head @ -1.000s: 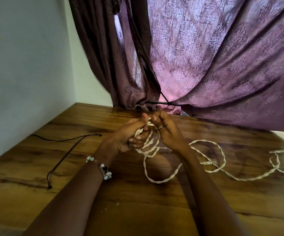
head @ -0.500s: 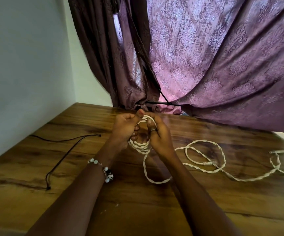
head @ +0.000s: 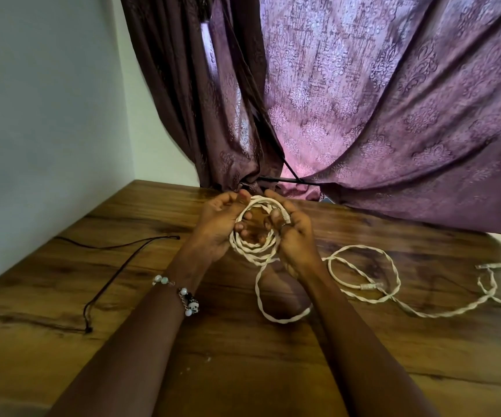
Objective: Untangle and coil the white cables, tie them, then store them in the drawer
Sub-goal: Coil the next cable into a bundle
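While the left hand (head: 219,224) and right hand (head: 292,233) each curl around the coil (head: 253,236) above the table (head: 62,281), the loose white cable (head: 363,284) should feed in as equal loops.

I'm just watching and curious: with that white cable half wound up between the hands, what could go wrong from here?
The coil is held only by the fingers of the left hand and right hand, with no tie on it, so a slack grip could let the loops spring apart. The loose twisted tail on the table crosses itself near a connector; pulled in quickly, it might snag or knot.
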